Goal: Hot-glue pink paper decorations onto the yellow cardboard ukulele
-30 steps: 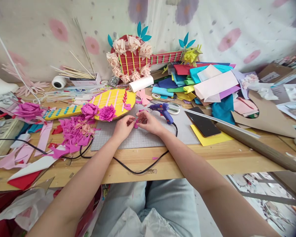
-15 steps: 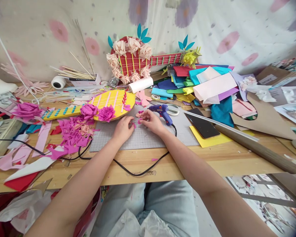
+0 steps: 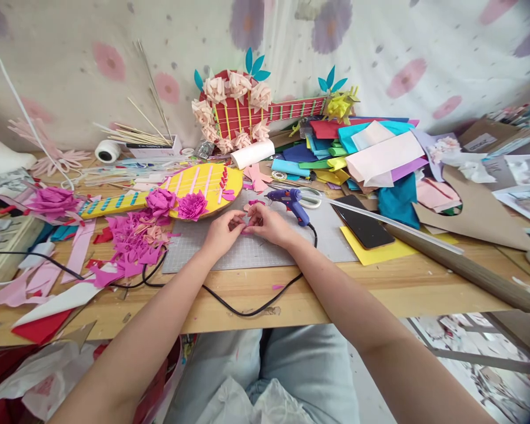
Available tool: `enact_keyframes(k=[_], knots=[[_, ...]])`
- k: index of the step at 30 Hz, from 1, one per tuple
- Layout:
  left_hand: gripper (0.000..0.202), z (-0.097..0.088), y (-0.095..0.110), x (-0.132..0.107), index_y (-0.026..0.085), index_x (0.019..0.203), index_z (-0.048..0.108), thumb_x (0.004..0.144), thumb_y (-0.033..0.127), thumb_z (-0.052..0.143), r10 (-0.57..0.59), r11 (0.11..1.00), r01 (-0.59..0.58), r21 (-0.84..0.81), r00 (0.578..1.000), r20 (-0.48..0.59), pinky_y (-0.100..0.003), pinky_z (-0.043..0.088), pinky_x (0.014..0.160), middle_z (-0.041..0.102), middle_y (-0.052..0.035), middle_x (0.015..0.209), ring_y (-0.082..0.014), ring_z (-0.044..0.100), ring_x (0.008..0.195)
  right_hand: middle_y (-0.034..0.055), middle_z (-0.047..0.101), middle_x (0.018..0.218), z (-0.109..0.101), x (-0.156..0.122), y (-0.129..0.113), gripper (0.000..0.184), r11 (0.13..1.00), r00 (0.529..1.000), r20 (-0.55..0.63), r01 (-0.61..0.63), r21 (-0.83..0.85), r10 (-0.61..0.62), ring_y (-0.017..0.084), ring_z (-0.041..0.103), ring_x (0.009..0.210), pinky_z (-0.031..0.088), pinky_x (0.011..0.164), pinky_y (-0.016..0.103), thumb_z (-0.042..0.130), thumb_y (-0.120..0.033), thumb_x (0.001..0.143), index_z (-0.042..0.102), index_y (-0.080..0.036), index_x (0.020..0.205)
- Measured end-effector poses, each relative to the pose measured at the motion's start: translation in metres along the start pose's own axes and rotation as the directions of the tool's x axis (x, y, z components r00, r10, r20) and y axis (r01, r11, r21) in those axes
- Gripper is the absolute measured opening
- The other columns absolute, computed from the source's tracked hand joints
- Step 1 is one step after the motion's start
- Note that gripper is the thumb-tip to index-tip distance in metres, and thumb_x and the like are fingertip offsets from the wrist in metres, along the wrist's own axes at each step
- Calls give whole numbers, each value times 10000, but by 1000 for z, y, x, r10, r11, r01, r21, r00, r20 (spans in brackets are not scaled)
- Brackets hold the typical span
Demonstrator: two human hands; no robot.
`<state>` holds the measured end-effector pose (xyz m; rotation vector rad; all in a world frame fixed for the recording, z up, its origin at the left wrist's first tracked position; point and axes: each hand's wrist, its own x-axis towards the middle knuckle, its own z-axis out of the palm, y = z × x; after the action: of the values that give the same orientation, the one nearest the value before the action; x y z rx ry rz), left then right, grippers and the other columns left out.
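My left hand (image 3: 223, 234) and my right hand (image 3: 270, 226) meet over the grey cutting mat (image 3: 189, 253), thumbs and fingertips pinched together. Between the fingertips shows a bit of a small magenta paper piece (image 3: 246, 231), the rest of it hidden by the fingers. Just beyond the hands lie more pink paper bits (image 3: 255, 202). A blue glue gun (image 3: 294, 207) rests on the mat right of my right hand. Behind my left hand lies a yellow guitar shape (image 3: 176, 181) with magenta paper flowers (image 3: 192, 206) on it.
A black cable (image 3: 242, 312) loops across the table's front. Magenta paper scraps (image 3: 130, 241) are heaped at left. To the right lie a phone (image 3: 363, 221), a clear stick (image 3: 406, 225) and a wooden rod (image 3: 477, 274). A red guitar shape (image 3: 232, 115) stands behind.
My hands have come closer together, and their fingertips now meet around the magenta piece. The left hand has turned slightly inward. The glue gun has stayed in place.
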<state>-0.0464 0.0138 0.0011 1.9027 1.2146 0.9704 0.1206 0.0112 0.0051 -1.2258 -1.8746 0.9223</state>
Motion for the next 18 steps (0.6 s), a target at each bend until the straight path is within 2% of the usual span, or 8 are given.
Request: enact_keyframes(k=[5, 9, 11, 13, 18], knots=[[204, -2, -5, 1, 178, 940, 608, 741, 197, 570, -34, 992, 25, -124, 997, -73, -266, 476, 668, 662, -23, 794, -134, 616, 715, 4, 634, 831, -4, -1, -1, 336, 982, 999, -40, 25, -188, -33, 160, 589, 769, 442, 712, 310, 663, -199, 695, 478, -216, 975], [158, -2, -5, 0, 175, 870, 620, 724, 232, 594, -40, 986, 12, -166, 985, -166, -258, 472, 676, 671, -30, 838, -138, 613, 773, 67, 620, 1074, -7, -3, -2, 381, 954, 980, -103, 138, -268, -171, 218, 551, 1016, 423, 857, 373, 681, -178, 665, 505, -216, 1001], [145, -2, -3, -1, 175, 844, 625, 715, 238, 604, -56, 982, 20, -190, 981, -188, -257, 473, 675, 673, -27, 825, -136, 610, 767, 69, 609, 1095, -6, -4, -4, 389, 953, 970, -108, 189, -236, -219, 223, 535, 1059, 416, 878, 380, 665, -180, 673, 503, -219, 1025], [152, -1, -2, -1, 173, 843, 628, 713, 251, 609, -77, 974, 32, -225, 978, -193, -256, 475, 665, 671, -23, 799, -129, 604, 729, 62, 614, 1057, -2, -3, -4, 381, 971, 974, -92, 192, -144, -206, 204, 560, 1008, 436, 831, 358, 648, -219, 696, 489, -217, 1042], [165, -1, -1, 0, 164, 834, 627, 709, 271, 610, -110, 964, 59, -261, 977, -185, -247, 483, 625, 665, -31, 794, -125, 599, 706, -5, 619, 815, 8, 1, -1, 273, 996, 994, -88, 69, 51, -64, 144, 604, 764, 456, 729, 312, 587, -265, 744, 462, -212, 980]])
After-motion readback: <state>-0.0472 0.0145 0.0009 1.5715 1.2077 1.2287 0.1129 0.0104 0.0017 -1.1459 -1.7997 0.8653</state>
